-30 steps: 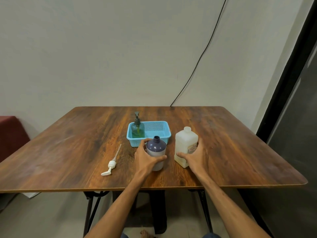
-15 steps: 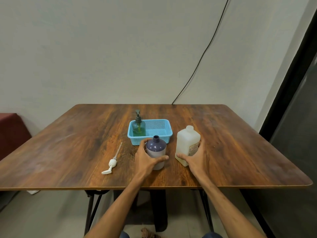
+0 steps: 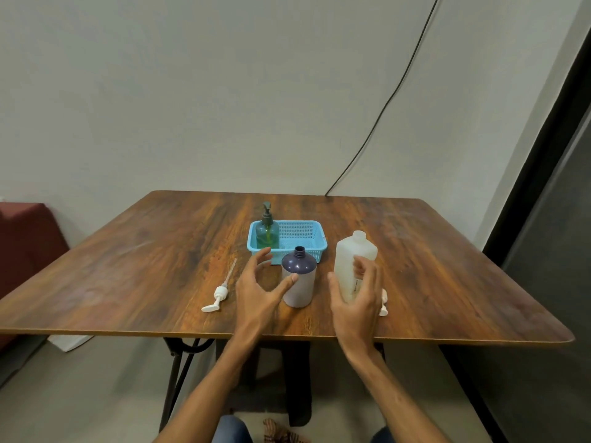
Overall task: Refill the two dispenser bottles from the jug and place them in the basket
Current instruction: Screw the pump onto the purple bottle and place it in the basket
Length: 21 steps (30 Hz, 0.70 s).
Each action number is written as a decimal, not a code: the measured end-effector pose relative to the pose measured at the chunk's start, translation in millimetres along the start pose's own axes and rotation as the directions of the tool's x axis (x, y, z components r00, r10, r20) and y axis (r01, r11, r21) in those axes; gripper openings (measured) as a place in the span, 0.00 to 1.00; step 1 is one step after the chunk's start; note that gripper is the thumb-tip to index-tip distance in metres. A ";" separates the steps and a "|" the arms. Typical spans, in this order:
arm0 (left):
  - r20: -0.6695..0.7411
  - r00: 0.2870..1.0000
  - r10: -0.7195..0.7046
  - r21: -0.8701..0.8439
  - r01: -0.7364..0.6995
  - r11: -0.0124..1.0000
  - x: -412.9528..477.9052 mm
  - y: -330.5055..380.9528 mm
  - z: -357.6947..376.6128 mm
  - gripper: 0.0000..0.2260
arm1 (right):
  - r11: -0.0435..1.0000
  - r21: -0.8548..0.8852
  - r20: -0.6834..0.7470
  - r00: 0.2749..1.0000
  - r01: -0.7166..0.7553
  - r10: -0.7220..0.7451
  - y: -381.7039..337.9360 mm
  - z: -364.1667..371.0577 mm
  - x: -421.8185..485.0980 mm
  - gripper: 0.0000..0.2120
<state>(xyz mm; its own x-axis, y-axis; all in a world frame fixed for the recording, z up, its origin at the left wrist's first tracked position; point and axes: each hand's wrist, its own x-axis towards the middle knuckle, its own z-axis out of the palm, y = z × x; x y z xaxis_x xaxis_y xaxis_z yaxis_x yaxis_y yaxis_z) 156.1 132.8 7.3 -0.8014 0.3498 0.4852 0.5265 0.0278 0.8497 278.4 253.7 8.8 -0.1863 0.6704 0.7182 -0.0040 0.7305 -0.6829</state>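
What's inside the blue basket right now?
The blue basket holds one green dispenser bottle, upright in its left end with the pump on. The rest looks bare, though the purple bottle hides part of the near wall.

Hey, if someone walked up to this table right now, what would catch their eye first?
Probably the two hands at the near edge: the left hand spread open beside the uncapped purple bottle, the right hand around the white jug. Behind them, a green dispenser bottle stands in the blue basket.

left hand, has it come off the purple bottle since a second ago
Yes. The left hand has opened and drawn left off the purple bottle; only its thumb still touches.
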 end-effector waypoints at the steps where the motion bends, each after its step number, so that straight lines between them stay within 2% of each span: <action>1: -0.023 1.000 0.016 0.038 -0.015 0.999 -0.7 -1.0 -6.0 0.29 | 1.000 0.025 0.038 0.999 -0.010 0.009 -3.3 5.2 -5.3 0.24; 5: -0.092 0.994 0.065 0.210 -0.044 0.977 -2.0 -14.6 -32.9 0.21 | 0.989 0.060 0.165 0.978 -0.138 0.127 -6.5 30.1 -20.7 0.28; 8: -0.113 0.993 0.039 0.309 -0.002 0.951 -1.3 -29.3 -49.4 0.22 | 0.973 0.055 0.223 0.952 -0.226 0.208 -3.6 46.2 -27.0 0.36; 11: -0.099 0.995 -0.014 0.391 0.052 0.919 1.5 -49.9 -60.7 0.24 | 0.971 0.003 0.239 0.944 -0.237 0.230 3.6 58.9 -31.0 0.40; 18: -0.091 0.987 -0.135 0.504 0.162 0.848 7.8 -83.6 -68.8 0.22 | 0.951 0.028 0.295 0.911 -0.309 0.288 14.7 77.5 -34.3 0.43; 21: -0.113 0.985 -0.128 0.547 0.169 0.820 9.2 -89.2 -67.0 0.18 | 0.941 0.034 0.309 0.899 -0.337 0.311 21.9 82.0 -35.5 0.42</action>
<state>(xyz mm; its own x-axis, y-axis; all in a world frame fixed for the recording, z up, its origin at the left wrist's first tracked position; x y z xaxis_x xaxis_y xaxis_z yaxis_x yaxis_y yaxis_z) 82.7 70.8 -50.3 -0.8892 0.2352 0.3924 0.4510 0.5943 0.6659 204.4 235.2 -42.6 -0.4722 0.7895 0.3921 0.0254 0.4569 -0.8892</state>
